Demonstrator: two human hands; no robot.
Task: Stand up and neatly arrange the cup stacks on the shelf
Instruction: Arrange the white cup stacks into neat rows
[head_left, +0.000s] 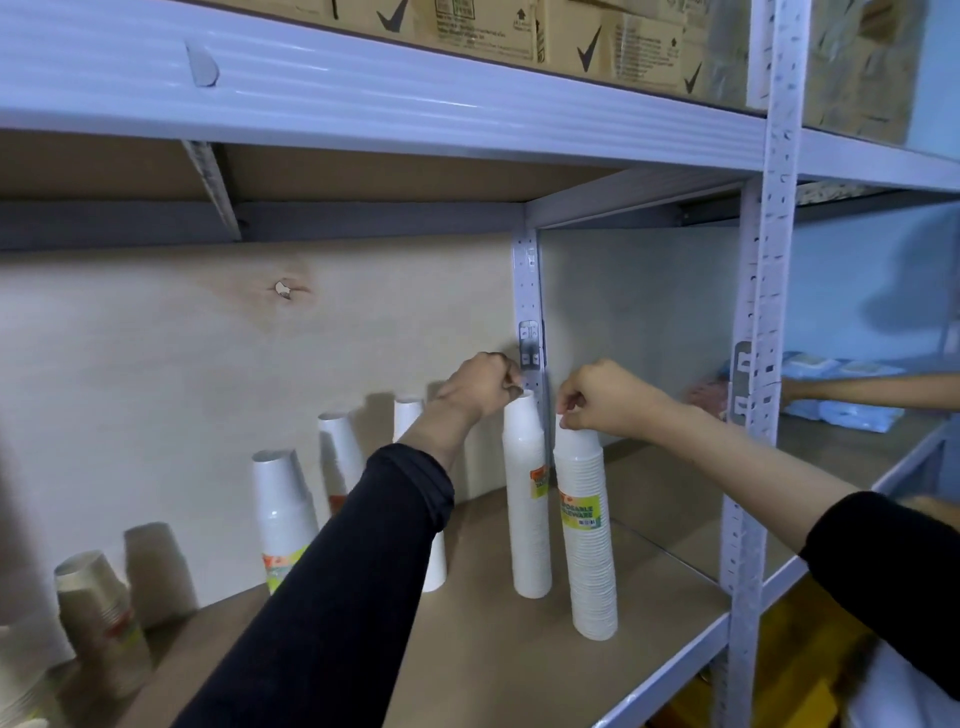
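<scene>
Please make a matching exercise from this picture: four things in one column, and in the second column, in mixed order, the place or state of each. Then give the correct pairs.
Things:
1. left hand
2. right hand
3. brown cup stack
4. cardboard boxes

Places:
A. on the upper shelf
B. far left, near the front edge
C. on top of the taller white stack
D. on top of the ribbed white stack

Pairs: 1-C, 2-D, 3-B, 4-A

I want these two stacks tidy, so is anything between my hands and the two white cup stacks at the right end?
Nothing visible. The left hand already pinches the top of the taller white stack, and the right hand pinches the top of the ribbed white stack. Both stand upright, close together.
</scene>
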